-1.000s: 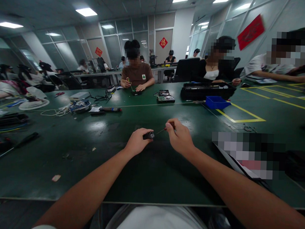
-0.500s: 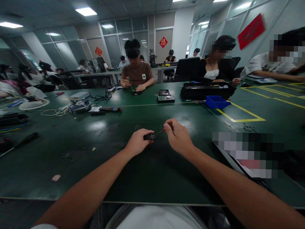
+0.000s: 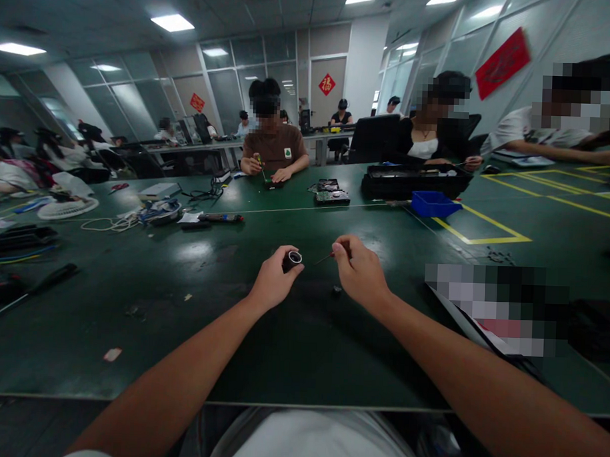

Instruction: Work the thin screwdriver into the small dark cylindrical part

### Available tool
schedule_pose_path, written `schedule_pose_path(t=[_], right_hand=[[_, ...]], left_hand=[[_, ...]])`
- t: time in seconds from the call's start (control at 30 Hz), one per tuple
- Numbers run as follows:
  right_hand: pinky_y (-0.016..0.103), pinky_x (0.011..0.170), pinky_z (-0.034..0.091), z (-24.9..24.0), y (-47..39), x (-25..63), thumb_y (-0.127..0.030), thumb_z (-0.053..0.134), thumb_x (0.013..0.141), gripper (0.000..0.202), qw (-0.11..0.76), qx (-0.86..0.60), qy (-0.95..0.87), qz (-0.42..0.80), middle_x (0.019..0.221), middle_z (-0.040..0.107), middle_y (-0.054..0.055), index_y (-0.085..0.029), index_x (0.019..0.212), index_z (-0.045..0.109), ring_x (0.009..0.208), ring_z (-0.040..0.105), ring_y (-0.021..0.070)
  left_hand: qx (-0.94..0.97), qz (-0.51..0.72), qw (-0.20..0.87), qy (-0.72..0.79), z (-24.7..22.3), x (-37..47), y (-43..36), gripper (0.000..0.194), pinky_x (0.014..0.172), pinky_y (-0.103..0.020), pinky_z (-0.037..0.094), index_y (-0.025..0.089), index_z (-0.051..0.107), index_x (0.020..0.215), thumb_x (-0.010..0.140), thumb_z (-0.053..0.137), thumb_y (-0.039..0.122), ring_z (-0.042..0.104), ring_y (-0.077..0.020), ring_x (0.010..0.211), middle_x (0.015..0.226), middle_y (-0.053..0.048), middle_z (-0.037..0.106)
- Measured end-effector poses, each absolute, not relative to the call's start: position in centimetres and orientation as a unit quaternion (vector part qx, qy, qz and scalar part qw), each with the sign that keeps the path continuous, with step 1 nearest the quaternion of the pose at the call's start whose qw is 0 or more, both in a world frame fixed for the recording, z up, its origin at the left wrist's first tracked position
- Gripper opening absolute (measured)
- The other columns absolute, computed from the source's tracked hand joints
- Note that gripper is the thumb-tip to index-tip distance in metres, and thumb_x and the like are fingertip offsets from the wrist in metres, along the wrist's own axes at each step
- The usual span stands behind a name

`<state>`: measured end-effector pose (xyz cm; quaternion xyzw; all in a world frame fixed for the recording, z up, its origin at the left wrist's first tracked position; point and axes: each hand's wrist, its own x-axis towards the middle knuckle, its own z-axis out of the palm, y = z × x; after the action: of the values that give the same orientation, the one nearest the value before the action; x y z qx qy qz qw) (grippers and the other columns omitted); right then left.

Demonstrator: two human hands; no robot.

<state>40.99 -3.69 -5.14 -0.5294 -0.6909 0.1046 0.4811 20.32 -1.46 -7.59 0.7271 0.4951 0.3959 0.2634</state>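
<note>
My left hand (image 3: 272, 278) is wrapped round a short dark cylinder (image 3: 287, 263). Its open end, ringed in white, faces me and to the right. My right hand (image 3: 359, 269) pinches a thin screwdriver (image 3: 324, 258) with a reddish part near the fingers; the rest of its handle is hidden in the palm. The shaft points left toward the cylinder, with a gap between them. A small black piece (image 3: 336, 291) lies on the green table below and between my hands.
Small metal bits (image 3: 499, 255) lie right, near a blue tray (image 3: 433, 203) and a long black housing (image 3: 411, 182). Hard drives (image 3: 331, 195) sit farther off, before a co-worker (image 3: 274, 147). Left are a tool (image 3: 220, 217), a long screwdriver (image 3: 56, 278) and a paper scrap (image 3: 113, 354).
My left hand has tilted the cylinder so its open end shows. The screwdriver tip has come away from it, and the small black piece now shows on the table.
</note>
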Motion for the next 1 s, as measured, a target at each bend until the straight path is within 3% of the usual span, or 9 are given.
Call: schedule_pose_path(t=[0.13, 0.33, 0.57, 0.8, 1.0], right_hand=[[0.037, 0.069, 0.044, -5.0, -3.8, 41.0, -0.037, 0.043, 0.099, 0.019, 0.486, -0.535, -0.683, 0.102, 0.085, 0.071, 0.007, -0.024, 0.095, 0.056, 0.078, 0.067, 0.0250], [0.036, 0.071, 0.045, -5.1, -3.7, 41.0, -0.036, 0.043, 0.099, 0.019, 0.495, -0.532, -0.680, 0.094, 0.084, 0.071, 0.007, -0.023, 0.095, 0.056, 0.078, 0.067, 0.0244], [0.035, 0.068, 0.045, -5.6, -3.4, 41.1, -0.035, 0.043, 0.099, 0.019, 0.490, -0.528, -0.688, 0.089, 0.082, 0.071, 0.005, -0.023, 0.095, 0.057, 0.076, 0.067, 0.0228], [0.035, 0.069, 0.046, -5.6, -3.4, 40.9, -0.035, 0.044, 0.099, 0.018, 0.480, -0.524, -0.696, 0.107, 0.084, 0.072, 0.005, -0.023, 0.095, 0.057, 0.077, 0.069, 0.0232], [0.036, 0.070, 0.047, -5.6, -3.4, 41.0, -0.036, 0.044, 0.099, 0.019, 0.476, -0.526, -0.695, 0.116, 0.084, 0.072, 0.006, -0.023, 0.095, 0.057, 0.078, 0.069, 0.0237]], left_hand=[[0.754, 0.378, 0.247, 0.477, -6.7, 20.8, -2.4, 0.038, 0.096, -0.038, 0.049, 0.021, 0.055, 0.128, 0.090, 0.055, 0.018, 0.063, -0.0216, 0.106, 0.117, -0.008, 0.067], [0.861, 0.245, 0.187, 0.405, -6.9, 22.6, -3.6, 0.014, 0.083, -0.034, 0.052, 0.019, 0.067, 0.098, 0.087, 0.062, 0.026, 0.065, -0.0212, 0.089, 0.095, -0.006, 0.069], [0.923, 0.134, 0.094, 0.347, -7.7, 24.7, -4.8, 0.038, 0.085, -0.035, 0.055, 0.024, 0.061, 0.128, 0.091, 0.053, 0.025, 0.066, -0.0229, 0.103, 0.129, -0.007, 0.061], [0.901, 0.110, 0.059, 0.416, -8.0, 26.3, -5.1, 0.035, 0.074, -0.036, 0.057, 0.026, 0.064, 0.123, 0.096, 0.048, 0.043, 0.068, -0.0232, 0.089, 0.117, -0.007, 0.062], [0.891, 0.099, 0.074, 0.437, -7.8, 26.8, -4.7, 0.033, 0.071, -0.037, 0.056, 0.027, 0.067, 0.120, 0.096, 0.047, 0.038, 0.068, -0.0248, 0.090, 0.116, -0.007, 0.064]])
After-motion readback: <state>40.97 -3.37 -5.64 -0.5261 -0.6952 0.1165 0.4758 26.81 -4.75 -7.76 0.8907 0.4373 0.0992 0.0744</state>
